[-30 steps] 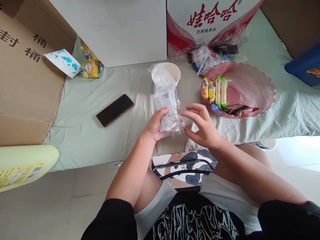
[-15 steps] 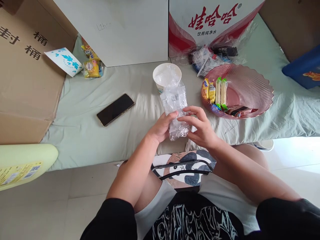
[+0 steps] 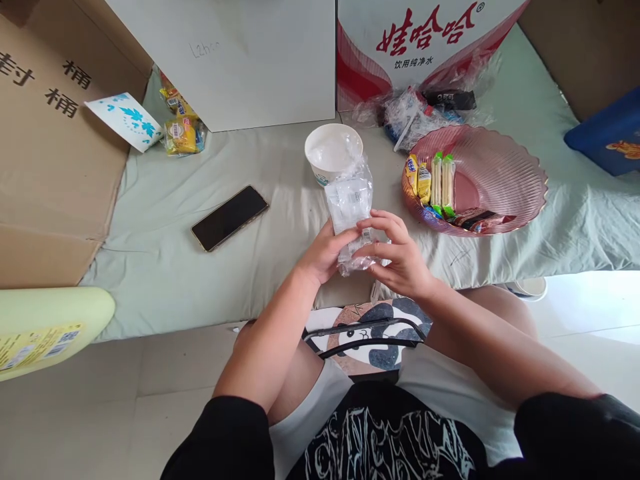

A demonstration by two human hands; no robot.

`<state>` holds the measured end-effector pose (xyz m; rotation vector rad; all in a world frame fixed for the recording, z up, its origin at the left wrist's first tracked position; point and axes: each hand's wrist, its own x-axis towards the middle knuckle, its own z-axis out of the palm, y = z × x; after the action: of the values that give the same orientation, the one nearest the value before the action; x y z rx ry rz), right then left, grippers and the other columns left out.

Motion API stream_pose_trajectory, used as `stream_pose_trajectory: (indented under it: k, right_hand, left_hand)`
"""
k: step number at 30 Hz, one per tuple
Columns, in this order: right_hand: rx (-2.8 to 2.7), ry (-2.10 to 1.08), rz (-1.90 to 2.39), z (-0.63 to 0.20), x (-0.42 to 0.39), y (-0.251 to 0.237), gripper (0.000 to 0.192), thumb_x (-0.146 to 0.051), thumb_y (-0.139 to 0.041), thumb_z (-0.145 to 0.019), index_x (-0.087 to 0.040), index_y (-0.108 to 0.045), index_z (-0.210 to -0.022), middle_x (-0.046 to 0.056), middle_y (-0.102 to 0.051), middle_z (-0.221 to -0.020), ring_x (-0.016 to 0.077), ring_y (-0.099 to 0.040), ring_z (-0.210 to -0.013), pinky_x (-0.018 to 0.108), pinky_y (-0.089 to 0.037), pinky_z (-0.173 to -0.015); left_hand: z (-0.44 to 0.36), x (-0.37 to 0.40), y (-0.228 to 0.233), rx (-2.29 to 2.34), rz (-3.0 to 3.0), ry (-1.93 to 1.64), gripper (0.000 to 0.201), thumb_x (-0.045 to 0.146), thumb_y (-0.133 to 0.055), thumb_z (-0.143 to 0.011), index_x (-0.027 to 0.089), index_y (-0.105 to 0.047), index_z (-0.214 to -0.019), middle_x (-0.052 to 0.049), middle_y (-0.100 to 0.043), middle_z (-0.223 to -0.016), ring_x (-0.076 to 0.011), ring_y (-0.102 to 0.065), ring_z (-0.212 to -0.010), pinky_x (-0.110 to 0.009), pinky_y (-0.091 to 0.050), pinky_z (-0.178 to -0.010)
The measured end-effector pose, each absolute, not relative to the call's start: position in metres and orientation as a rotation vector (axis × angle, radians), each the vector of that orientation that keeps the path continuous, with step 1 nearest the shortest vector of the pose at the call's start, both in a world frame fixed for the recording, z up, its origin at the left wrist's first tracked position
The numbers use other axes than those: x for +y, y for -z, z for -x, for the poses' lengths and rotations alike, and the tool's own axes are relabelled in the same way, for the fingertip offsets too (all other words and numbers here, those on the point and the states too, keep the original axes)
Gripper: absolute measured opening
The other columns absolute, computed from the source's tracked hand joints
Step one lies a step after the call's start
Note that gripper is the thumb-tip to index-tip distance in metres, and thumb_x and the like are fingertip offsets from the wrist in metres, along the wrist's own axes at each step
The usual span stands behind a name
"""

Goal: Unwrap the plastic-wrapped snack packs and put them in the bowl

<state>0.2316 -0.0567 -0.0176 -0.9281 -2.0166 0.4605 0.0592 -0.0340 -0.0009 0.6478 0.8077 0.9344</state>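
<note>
A crinkled clear plastic bag (image 3: 349, 203) with small white packets in it is between my two hands, in front of a white paper cup (image 3: 333, 150). My left hand (image 3: 326, 253) grips the bag from the left, its thumb lying across the front. From the right, my right hand (image 3: 395, 257) has its fingers bent around the bag's lower part, the fingertips pressing on the plastic. The bag's upper end reaches the cup's near rim; whether it touches the rim I cannot tell. Something clear and filmy shows inside the cup.
A phone (image 3: 230, 219) lies to the left on the green cloth (image 3: 165, 280). The pink bowl (image 3: 500, 167) at right holds several wrapped snacks. Crumpled wrappers (image 3: 425, 120) and boxes (image 3: 270, 60) stand behind; yellow snack packs (image 3: 183, 137) lie at back left.
My right hand's fingers have closed further onto the lower part of the bag, which has shifted slightly. My left hand has slid its thumb a little to the right.
</note>
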Motion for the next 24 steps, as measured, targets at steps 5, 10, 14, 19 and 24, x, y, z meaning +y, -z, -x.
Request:
stream_pose_trajectory:
  k: [5,10,14,19,24]
  right_hand:
    - [-1.798,-0.635,1.106,-0.223,-0.060,0.013,0.014,-0.033,-0.066,-0.093,-0.029,-0.079,-0.088,0.009,-0.065,-0.119,0.0276,-0.065,-0.112,0.048,-0.059,-0.091]
    - [-1.532,-0.653,1.215,-0.215,-0.059,0.012,0.006,-0.028,-0.070,-0.086,-0.026,-0.065,-0.089,0.004,-0.062,-0.098,0.0202,-0.062,-0.092,0.036,-0.055,-0.076]
    - [-1.388,-0.780,1.300,-0.212,-0.057,0.016,0.024,-0.030,-0.071,-0.080,-0.025,-0.055,-0.096,0.002,-0.058,-0.100,0.0178,-0.058,-0.093,0.034,-0.053,-0.079]
    - [-1.262,-0.989,1.134,-0.217,-0.056,0.015,0.047,-0.042,-0.075,-0.077,-0.028,-0.050,-0.115,0.006,-0.056,-0.117,0.0198,-0.059,-0.103,0.034,-0.056,-0.082]
    - [-1.153,-1.207,0.963,-0.232,-0.048,0.007,0.061,-0.060,-0.075,-0.080,-0.029,-0.053,-0.128,0.009,-0.061,-0.129,0.0261,-0.063,-0.115,0.041,-0.060,-0.091]
  left_hand:
    - [-0.061,-0.035,0.007,0.849,-0.673,-0.984,0.055,0.033,-0.089,-0.067,0.022,-0.066,-0.115,-0.005,-0.078,-0.106,-0.0242,-0.076,-0.098,-0.034,-0.059,-0.082]
    - [-0.058,-0.038,0.009,0.734,-0.731,-0.924,0.069,0.059,-0.088,-0.070,0.023,-0.064,-0.124,-0.009,-0.076,-0.115,-0.0318,-0.074,-0.112,-0.042,-0.060,-0.090]
    - [-0.053,-0.038,0.008,0.604,-0.926,-0.853,0.089,0.048,-0.098,-0.060,0.025,-0.058,-0.137,-0.013,-0.071,-0.134,-0.0368,-0.065,-0.131,-0.050,-0.051,-0.112]
    - [-0.049,-0.036,0.012,0.763,-1.001,-0.867,0.072,0.037,-0.095,-0.068,0.022,-0.061,-0.130,-0.013,-0.073,-0.133,-0.0360,-0.069,-0.125,-0.049,-0.056,-0.106]
    - [-0.038,-0.038,0.007,0.680,-0.902,-0.679,0.067,0.036,-0.092,-0.063,0.019,-0.068,-0.123,-0.013,-0.080,-0.111,-0.0355,-0.078,-0.100,-0.047,-0.064,-0.085]
